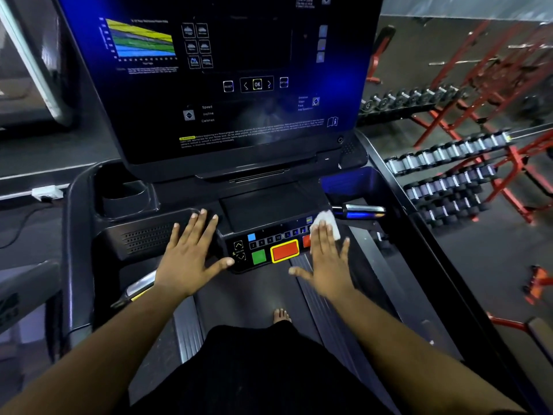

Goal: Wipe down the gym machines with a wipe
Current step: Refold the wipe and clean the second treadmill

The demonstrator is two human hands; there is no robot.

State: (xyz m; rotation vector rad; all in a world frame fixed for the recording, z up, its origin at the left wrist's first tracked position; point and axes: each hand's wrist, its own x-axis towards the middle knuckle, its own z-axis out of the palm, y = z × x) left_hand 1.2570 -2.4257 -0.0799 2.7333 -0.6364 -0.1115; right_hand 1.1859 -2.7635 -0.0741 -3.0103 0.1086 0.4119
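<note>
I stand on a black treadmill [89,223] facing its dark console screen [227,85]. My right hand [326,259] lies flat, fingers spread, pressing a white wipe [327,220] onto the right end of the button panel [269,250], which has green, red and blue keys. Only the wipe's far edge shows beyond my fingertips. My left hand [191,250] rests flat and spread on the console's left side, next to the speaker grille [146,238], holding nothing.
A cup holder [125,196] sits at the console's left, a chrome handgrip [362,211] at its right. Dumbbell racks [449,175] and red frames [493,70] stand to the right. The treadmill belt [239,295] and my bare foot [281,316] are below.
</note>
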